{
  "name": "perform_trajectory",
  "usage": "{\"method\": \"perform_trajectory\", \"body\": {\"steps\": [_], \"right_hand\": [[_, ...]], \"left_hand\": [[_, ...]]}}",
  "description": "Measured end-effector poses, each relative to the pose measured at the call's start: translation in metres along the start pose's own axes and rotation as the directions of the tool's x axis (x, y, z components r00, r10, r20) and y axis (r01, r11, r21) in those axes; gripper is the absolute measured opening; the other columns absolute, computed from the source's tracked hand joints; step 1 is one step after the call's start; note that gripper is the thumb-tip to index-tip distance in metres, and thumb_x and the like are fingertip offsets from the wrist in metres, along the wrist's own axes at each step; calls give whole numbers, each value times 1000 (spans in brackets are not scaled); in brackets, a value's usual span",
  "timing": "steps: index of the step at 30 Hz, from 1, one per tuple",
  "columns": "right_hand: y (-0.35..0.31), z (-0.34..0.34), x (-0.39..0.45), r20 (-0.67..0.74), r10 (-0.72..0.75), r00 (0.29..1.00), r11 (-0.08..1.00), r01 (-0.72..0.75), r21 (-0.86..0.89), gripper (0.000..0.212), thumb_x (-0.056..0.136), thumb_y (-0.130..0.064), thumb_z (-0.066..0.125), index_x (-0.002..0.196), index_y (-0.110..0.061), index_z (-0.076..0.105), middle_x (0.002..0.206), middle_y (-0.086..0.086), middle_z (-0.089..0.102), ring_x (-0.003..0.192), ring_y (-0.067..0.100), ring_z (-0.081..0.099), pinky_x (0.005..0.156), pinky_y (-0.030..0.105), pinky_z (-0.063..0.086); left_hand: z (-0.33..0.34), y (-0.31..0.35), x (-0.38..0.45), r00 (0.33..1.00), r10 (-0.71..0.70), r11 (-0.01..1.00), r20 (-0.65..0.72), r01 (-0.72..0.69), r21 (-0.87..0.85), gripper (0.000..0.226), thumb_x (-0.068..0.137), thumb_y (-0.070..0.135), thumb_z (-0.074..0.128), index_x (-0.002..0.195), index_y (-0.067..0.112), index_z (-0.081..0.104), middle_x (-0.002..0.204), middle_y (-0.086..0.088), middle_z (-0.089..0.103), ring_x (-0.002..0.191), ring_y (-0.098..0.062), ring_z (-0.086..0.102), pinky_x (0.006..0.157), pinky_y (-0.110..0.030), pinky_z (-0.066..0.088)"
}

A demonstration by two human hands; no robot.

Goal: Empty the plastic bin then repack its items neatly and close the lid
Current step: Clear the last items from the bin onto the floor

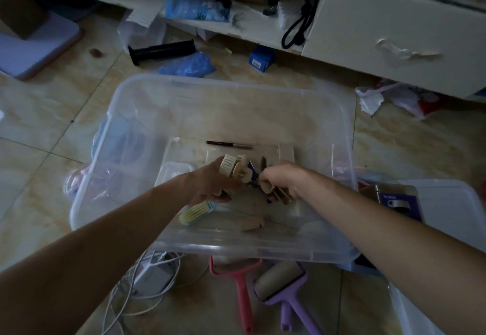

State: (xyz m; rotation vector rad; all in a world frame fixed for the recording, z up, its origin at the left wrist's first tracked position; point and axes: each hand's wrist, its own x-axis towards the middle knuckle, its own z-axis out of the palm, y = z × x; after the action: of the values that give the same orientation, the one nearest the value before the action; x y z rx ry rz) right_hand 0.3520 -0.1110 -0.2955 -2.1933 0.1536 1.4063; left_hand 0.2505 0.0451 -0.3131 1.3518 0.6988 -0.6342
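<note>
Plastic bin [347, 150], long axis L-R, mouth up; left hand [210, 184], right hand [281, 179] each clutching small cream parts [238, 167].

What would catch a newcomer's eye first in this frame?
The clear plastic bin fills the middle of the floor, with both hands inside it: the left hand and right hand each grip small beige pieces. A pen lies on the bin's bottom beyond them, and pink and purple lint rollers lie on the floor nearest the camera.
</note>
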Motion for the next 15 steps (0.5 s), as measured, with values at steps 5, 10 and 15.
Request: {"method": "perform_trajectory", "body": {"steps": [5,10,15], "right_hand": [[-1,9,-2,65,-197,978,976,189,103,18,90,-13,61,108,-15,63,79,11,65,63,21,60,50,22,46],[-10,10,-12,-45,-216,975,904,217,369,37,96,-49,53,109,-18,69,98,5,70,86,21,64,71,26,49],[-21,23,-25,-433,-99,896,939,228,257,64,95,-62,28,117,-16,67,116,12,69,102,33,65,90,41,54]], "left_hand": [[-7,0,0,1000,-12,1000,29,13,-23,64,78,-1,77,128,30,53,124,-10,62,115,-29,60,89,-53,56],[-8,7,-7,998,8,995,61,-2,-97,60,78,-4,76,126,25,57,125,-8,64,118,-28,59,93,-53,54],[19,35,-28,991,127,975,31,-119,-188,56,74,6,79,122,25,57,115,-12,70,110,-31,66,95,-53,53]]}}
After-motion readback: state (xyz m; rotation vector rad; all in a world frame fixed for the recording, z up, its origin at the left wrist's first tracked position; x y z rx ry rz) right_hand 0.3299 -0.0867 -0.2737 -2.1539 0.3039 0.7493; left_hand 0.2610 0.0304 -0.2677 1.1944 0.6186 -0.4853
